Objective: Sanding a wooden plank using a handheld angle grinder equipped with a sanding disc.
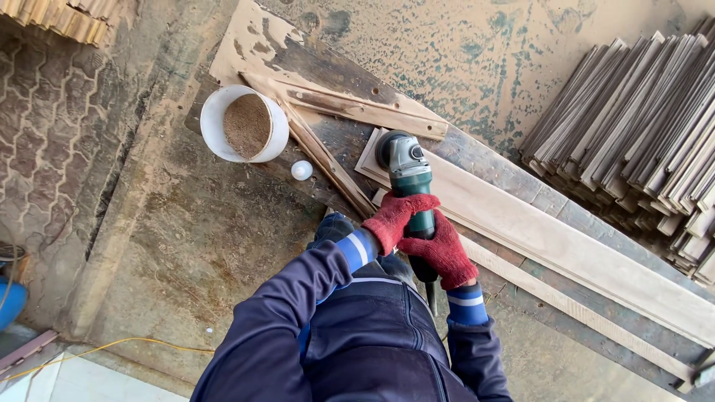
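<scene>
At the far left a blue drum (10, 301) shows at the edge, and a yellow cord (112, 347) trails over the dusty floor (186, 246). Further right a white bucket (244, 123) of sawdust sits at the end of a low bench (477, 160), with a small white cap (302, 170) just beside it. Loose strips (328, 160) lie across the bench near the bucket.

The grinder (408, 179) rests head-down on the near end of a pale plank (551, 242) that runs off to the right along the bench. Its green body passes through both red-gloved hands. The left hand (395, 217) is clenched round the body just behind the grey head, fingers wrapped over the top. The right hand (441, 253) is closed round the rear of the body, touching the left, with the black cable (430, 294) coming out below it.

At the far right a stack of slats (640, 141) leans beside the bench, well apart from the hands.
</scene>
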